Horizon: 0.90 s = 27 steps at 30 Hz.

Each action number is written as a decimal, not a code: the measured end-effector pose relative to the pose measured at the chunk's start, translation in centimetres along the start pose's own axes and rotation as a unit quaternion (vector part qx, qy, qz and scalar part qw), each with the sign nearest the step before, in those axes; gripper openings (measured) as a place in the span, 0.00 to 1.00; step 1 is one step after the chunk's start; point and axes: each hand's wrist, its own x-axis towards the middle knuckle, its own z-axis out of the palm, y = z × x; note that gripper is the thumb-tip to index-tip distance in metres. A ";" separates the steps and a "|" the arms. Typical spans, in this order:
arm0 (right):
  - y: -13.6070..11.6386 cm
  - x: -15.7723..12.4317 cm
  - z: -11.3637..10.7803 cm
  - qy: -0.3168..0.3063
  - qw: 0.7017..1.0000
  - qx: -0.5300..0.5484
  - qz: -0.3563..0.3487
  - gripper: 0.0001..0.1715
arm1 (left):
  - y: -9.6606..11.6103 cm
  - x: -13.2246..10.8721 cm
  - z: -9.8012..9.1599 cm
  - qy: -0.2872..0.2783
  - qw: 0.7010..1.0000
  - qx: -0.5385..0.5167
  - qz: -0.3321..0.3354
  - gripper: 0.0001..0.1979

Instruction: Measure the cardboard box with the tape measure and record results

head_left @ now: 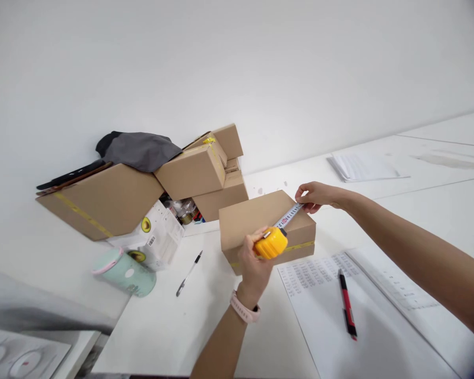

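Now gripping yellow tape measure [272, 244] by its case in left hand [256, 266]; pinching end of drawn-out blade [289, 217] between fingertips of right hand [315, 196]. Holding blade stretched over top of cardboard box [253, 213] on white bench [161, 337]; cannot tell whether touching. Just beside box: printed sheet [312, 316] with red-and-black pen [347, 306] on top. Left of box: slim pen [189, 273], then mint-green cup [128, 273] and white carton [168, 238]. Behind these: stacked boxes [193, 176] with dark cloth [142, 150] on top.

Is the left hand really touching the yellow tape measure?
Touching. The head view shows the left hand gripping the yellow tape measure, with no gap between them.
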 end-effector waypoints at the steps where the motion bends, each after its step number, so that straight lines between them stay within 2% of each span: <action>1: -0.2 -0.2 0.2 0.004 1.000 0.008 -0.022 0.13 | 0.1 -0.9 0.5 0.014 1.000 -0.019 -0.012 0.24; 4: -0.9 -0.8 2.2 0.028 0.992 0.003 -0.123 0.09 | 0.8 -4.3 2.4 0.091 0.988 -0.090 -0.089 0.24; 6: -1.3 -1.0 4.4 0.041 0.976 -0.039 -0.208 0.12 | 1.5 -6.4 3.4 0.136 0.968 -0.141 -0.155 0.26; 8: -1.5 -1.1 6.7 0.017 0.953 -0.088 -0.288 0.16 | 2.1 -7.9 3.7 0.129 0.948 -0.187 -0.222 0.31; 10: -1.8 -1.1 8.6 -0.033 0.936 -0.117 -0.332 0.20 | 2.7 -8.3 3.3 0.094 0.931 -0.229 -0.267 0.36; 14: -2.9 -0.8 10.4 -0.084 0.928 -0.134 -0.339 0.23 | 3.7 -6.4 1.4 0.035 0.898 -0.306 -0.314 0.36; 17: -4.0 0.3 10.4 -0.087 0.935 -0.129 -0.319 0.24 | 4.2 -4.4 0.5 0.017 0.885 -0.325 -0.334 0.33; 19: -4.7 1.8 9.8 -0.083 0.945 -0.112 -0.297 0.23 | 4.5 -4.2 0.5 0.018 0.887 -0.313 -0.338 0.31; 21: -5.1 3.9 8.8 -0.054 0.958 -0.088 -0.269 0.20 | 4.6 -5.3 0.9 0.016 0.890 -0.294 -0.349 0.31; 23: -5.1 6.1 7.7 -0.013 0.969 -0.073 -0.237 0.17 | 4.6 -7.6 1.7 0.000 0.878 -0.292 -0.380 0.36; 25: -4.8 8.0 7.0 0.011 0.974 -0.075 -0.215 0.16 | 4.4 -10.4 2.9 -0.021 0.846 -0.313 -0.430 0.45; 27: -4.4 9.3 6.9 0.021 0.974 -0.081 -0.208 0.15 | 4.1 -12.7 4.1 -0.014 0.822 -0.327 -0.466 0.46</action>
